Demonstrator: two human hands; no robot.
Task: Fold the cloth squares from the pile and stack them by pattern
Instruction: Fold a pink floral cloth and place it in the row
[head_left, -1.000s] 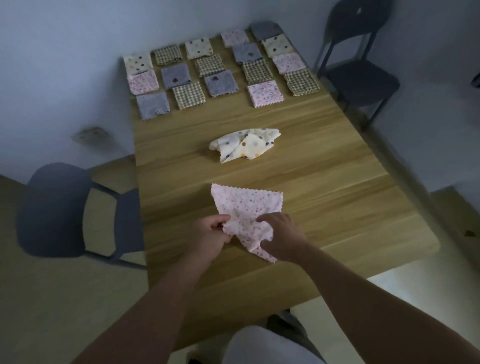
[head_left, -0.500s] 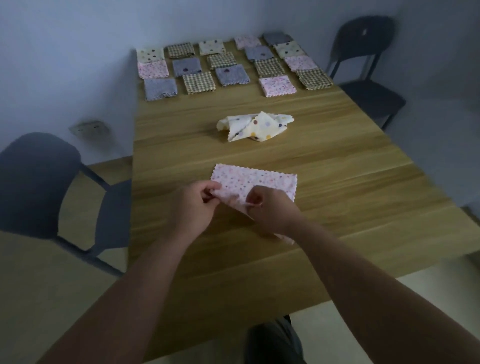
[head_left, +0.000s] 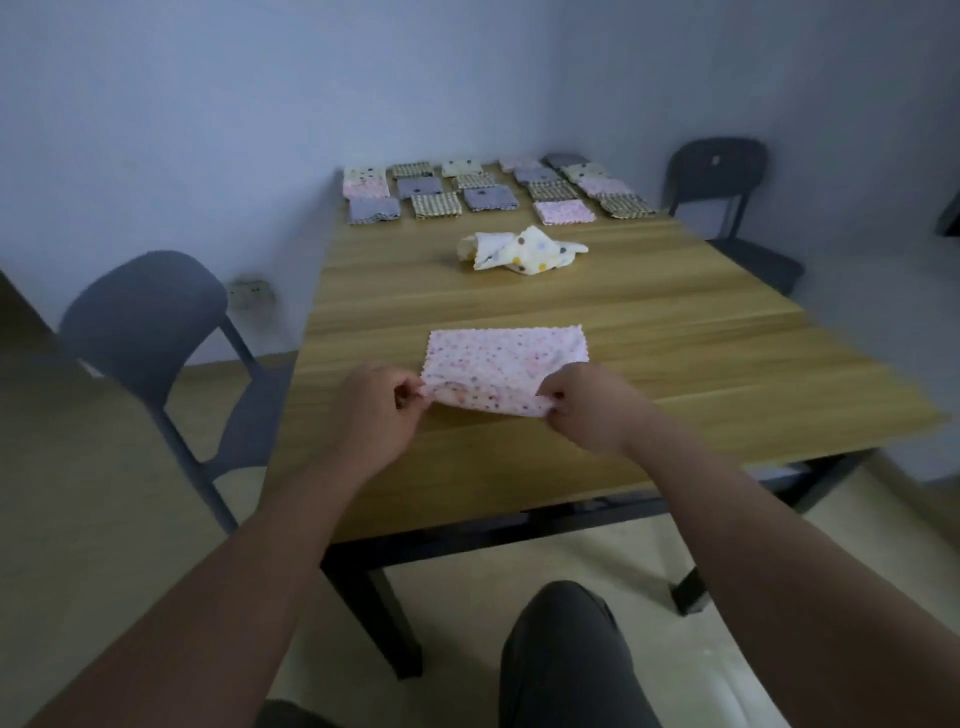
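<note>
A pink dotted cloth square (head_left: 506, 358) lies spread on the wooden table (head_left: 701, 353) in front of me. My left hand (head_left: 376, 410) pinches its near left corner, and my right hand (head_left: 587, 410) pinches its near right corner, lifting the near edge a little off the table. A crumpled cream cloth with coloured dots (head_left: 519, 250) sits alone further back. Several folded squares (head_left: 493, 189) in pink, grey, checked and cream patterns lie in rows at the far end.
A dark chair (head_left: 145, 332) stands left of the table and another dark chair (head_left: 727, 197) at the far right. The wall runs behind the table's far end. My knee (head_left: 566, 649) shows below the table's near edge.
The pink cloth went from a skewed, bunched shape to a flat rectangle. Both hands moved apart to its near corners. The camera pulled back and tilted up.
</note>
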